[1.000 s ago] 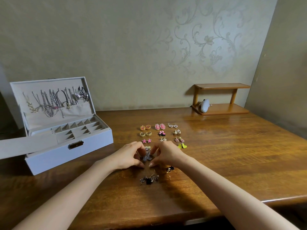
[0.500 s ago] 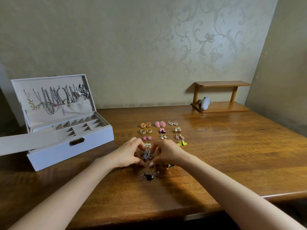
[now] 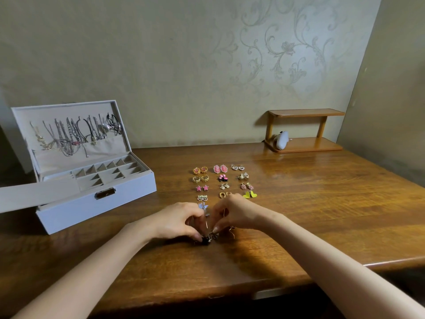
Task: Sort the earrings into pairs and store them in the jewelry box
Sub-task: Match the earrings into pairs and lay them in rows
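Several sorted earring pairs lie in three columns on the wooden table, among them pink stars and yellow hearts. A blue butterfly pair ends the left column, just behind my hands. My left hand and my right hand meet fingertip to fingertip over a small tangle of dark earrings, pinching at it. A thin hook wire shows between them. The grey jewelry box stands open at the left, its small compartments bare.
Necklaces hang inside the box lid. A small wooden shelf holding a white object stands at the back right against the wall. The table's front edge runs just below my forearms.
The blue butterfly pair that was between my fingers now lies on the table below the left column. Both hands have moved toward me, down onto the dark tangle.
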